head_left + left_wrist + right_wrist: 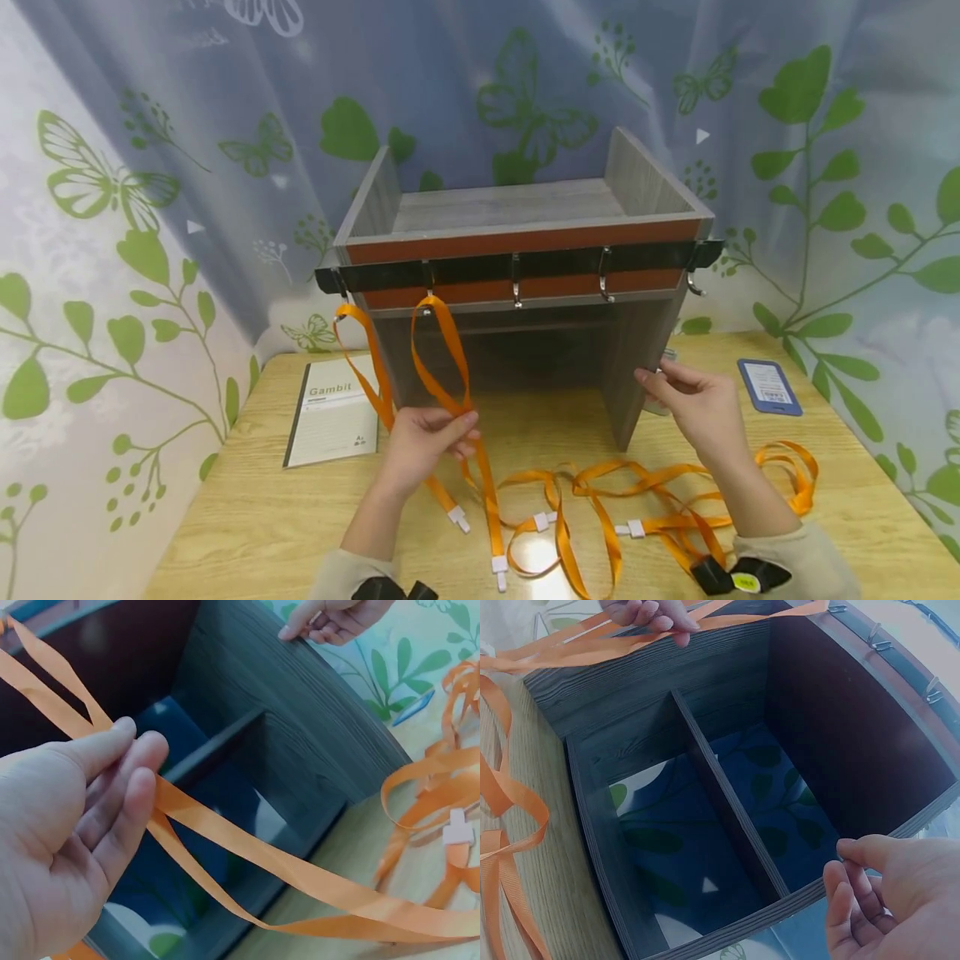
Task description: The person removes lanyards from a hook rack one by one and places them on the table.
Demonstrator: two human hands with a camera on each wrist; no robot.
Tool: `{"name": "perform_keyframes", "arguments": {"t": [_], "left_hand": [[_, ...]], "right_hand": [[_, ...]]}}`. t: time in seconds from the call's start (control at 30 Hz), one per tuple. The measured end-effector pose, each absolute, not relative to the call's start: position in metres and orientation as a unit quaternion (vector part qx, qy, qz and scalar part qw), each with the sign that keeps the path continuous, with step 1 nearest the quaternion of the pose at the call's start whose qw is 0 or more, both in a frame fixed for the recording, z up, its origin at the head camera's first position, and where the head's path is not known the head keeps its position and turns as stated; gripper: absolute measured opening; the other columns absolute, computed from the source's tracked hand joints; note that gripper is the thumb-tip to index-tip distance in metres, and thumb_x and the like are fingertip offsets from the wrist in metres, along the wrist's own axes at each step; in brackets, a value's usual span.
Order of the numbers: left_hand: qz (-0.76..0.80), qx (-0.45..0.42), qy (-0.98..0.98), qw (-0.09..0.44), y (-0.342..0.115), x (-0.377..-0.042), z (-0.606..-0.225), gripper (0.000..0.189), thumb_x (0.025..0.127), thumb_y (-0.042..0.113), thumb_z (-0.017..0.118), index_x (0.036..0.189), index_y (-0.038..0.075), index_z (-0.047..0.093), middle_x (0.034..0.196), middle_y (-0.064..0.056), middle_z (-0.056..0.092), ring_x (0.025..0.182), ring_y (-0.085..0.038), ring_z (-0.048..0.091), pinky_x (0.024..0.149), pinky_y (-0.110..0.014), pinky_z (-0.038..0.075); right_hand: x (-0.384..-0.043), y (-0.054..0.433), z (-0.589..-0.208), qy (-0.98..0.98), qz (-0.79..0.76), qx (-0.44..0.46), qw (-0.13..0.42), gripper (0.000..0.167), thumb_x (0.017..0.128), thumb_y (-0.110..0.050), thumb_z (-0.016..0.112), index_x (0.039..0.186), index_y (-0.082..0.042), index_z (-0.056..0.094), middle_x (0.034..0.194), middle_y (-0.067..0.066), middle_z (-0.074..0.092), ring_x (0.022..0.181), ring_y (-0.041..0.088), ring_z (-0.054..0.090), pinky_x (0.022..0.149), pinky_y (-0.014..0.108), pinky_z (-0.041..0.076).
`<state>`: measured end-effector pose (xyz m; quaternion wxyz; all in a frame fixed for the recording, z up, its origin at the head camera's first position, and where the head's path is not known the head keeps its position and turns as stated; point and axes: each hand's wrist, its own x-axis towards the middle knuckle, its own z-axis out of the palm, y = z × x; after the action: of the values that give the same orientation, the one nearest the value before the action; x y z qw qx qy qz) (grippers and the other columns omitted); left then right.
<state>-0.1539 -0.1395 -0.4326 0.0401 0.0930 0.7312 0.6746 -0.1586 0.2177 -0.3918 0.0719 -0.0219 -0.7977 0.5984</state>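
Observation:
My left hand (423,440) pinches an orange lanyard (450,346) below its loop, which hangs from the second hook (427,275) of a black hook rail (480,267). In the left wrist view the strap (247,851) passes between thumb and fingers. A second lanyard (367,342) hangs on the leftmost hook, partly hidden behind that hand. The rail runs across the front of a grey wooden shelf unit (645,358). With thumb and fingers, my right hand (705,412) holds the front edge of the unit's right side panel; the right wrist view shows this hand (892,892) at the edge too.
Several loose orange lanyards (600,483) with white clips lie tangled on the wooden table (247,517). A notebook (333,412) lies left of the unit, and a blue card holder (769,387) lies to its right. Behind stands a patterned curtain (465,75).

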Motion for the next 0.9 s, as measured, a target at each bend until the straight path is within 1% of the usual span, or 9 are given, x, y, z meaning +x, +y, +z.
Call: {"name": "perform_keyframes", "arguments": {"t": [0.1, 0.27, 0.37, 0.47, 0.53, 0.6, 0.67, 0.8, 0.9], "left_hand": [[0.659, 0.092, 0.747, 0.024, -0.138, -0.149, -0.420, 0.029, 0.090, 0.024, 0.075, 0.095, -0.005, 0.076, 0.083, -0.021, 0.076, 0.060, -0.016, 0.072, 0.061, -0.034, 0.064], [0.632, 0.071, 0.772, 0.010, -0.141, -0.139, -0.401, 0.024, 0.088, 0.024, 0.078, 0.095, 0.000, 0.079, 0.078, -0.018, 0.076, 0.054, -0.019, 0.069, 0.060, -0.039, 0.064], [0.632, 0.068, 0.772, 0.014, -0.142, -0.134, -0.392, 0.022, 0.088, 0.022, 0.078, 0.096, 0.001, 0.079, 0.078, -0.018, 0.076, 0.055, -0.019, 0.070, 0.060, -0.040, 0.064], [0.641, 0.070, 0.764, 0.017, -0.142, -0.130, -0.382, 0.021, 0.087, 0.019, 0.079, 0.095, -0.001, 0.079, 0.078, -0.018, 0.076, 0.057, -0.018, 0.071, 0.062, -0.039, 0.064], [0.642, 0.073, 0.763, 0.018, -0.142, -0.128, -0.375, 0.021, 0.087, 0.019, 0.079, 0.095, -0.001, 0.079, 0.077, -0.017, 0.076, 0.059, -0.019, 0.072, 0.063, -0.038, 0.064], [0.638, 0.075, 0.766, 0.017, -0.143, -0.126, -0.368, 0.020, 0.087, 0.020, 0.079, 0.094, 0.000, 0.079, 0.077, -0.015, 0.076, 0.060, -0.020, 0.073, 0.064, -0.040, 0.064], [0.631, 0.079, 0.772, 0.011, -0.144, -0.122, -0.361, 0.020, 0.086, 0.020, 0.079, 0.094, 0.001, 0.079, 0.076, -0.014, 0.076, 0.061, -0.022, 0.074, 0.064, -0.040, 0.065], [0.623, 0.089, 0.777, -0.006, -0.145, -0.113, -0.347, 0.019, 0.086, 0.018, 0.080, 0.093, 0.001, 0.079, 0.075, -0.014, 0.076, 0.063, -0.024, 0.074, 0.063, -0.037, 0.064], [0.613, 0.124, 0.779, -0.036, -0.145, -0.106, -0.336, 0.016, 0.086, 0.017, 0.079, 0.090, 0.001, 0.079, 0.074, -0.014, 0.076, 0.062, -0.023, 0.075, 0.060, -0.036, 0.064]], "right_hand": [[-0.159, 0.218, -0.392, -0.794, 0.603, -0.017, 0.077, 0.058, 0.092, -0.033, 0.072, 0.136, 0.002, 0.057, 0.086, -0.032, 0.070, 0.079, -0.002, 0.072, 0.076, 0.011, 0.057], [-0.159, 0.219, -0.392, -0.794, 0.602, -0.021, 0.079, 0.059, 0.091, -0.034, 0.073, 0.135, 0.003, 0.057, 0.090, -0.027, 0.071, 0.079, -0.001, 0.073, 0.074, 0.011, 0.058], [-0.159, 0.220, -0.392, -0.807, 0.585, -0.031, 0.076, 0.060, 0.090, -0.039, 0.074, 0.135, -0.001, 0.060, 0.102, -0.014, 0.074, 0.080, 0.002, 0.073, 0.073, 0.012, 0.058], [-0.159, 0.220, -0.392, -0.815, 0.573, -0.038, 0.074, 0.060, 0.089, -0.041, 0.075, 0.134, -0.003, 0.061, 0.108, -0.008, 0.074, 0.080, 0.003, 0.074, 0.072, 0.013, 0.058], [-0.160, 0.220, -0.393, -0.815, 0.574, -0.035, 0.074, 0.059, 0.089, -0.039, 0.075, 0.134, -0.003, 0.061, 0.104, -0.011, 0.074, 0.079, 0.002, 0.073, 0.072, 0.013, 0.058], [-0.160, 0.221, -0.393, -0.815, 0.574, -0.032, 0.074, 0.058, 0.089, -0.038, 0.076, 0.133, -0.003, 0.062, 0.095, -0.020, 0.073, 0.077, 0.001, 0.072, 0.072, 0.014, 0.058], [-0.160, 0.222, -0.394, -0.818, 0.569, -0.028, 0.071, 0.057, 0.089, -0.038, 0.076, 0.132, -0.004, 0.063, 0.089, -0.024, 0.071, 0.077, -0.001, 0.071, 0.072, 0.014, 0.058], [-0.160, 0.225, -0.392, -0.832, 0.551, -0.024, 0.062, 0.058, 0.089, -0.042, 0.075, 0.133, -0.006, 0.063, 0.091, -0.017, 0.075, 0.082, -0.003, 0.069, 0.072, 0.014, 0.056], [-0.161, 0.226, -0.390, -0.839, 0.540, -0.020, 0.062, 0.059, 0.089, -0.043, 0.074, 0.133, -0.006, 0.063, 0.094, -0.012, 0.077, 0.084, -0.005, 0.067, 0.073, 0.014, 0.056]]}}
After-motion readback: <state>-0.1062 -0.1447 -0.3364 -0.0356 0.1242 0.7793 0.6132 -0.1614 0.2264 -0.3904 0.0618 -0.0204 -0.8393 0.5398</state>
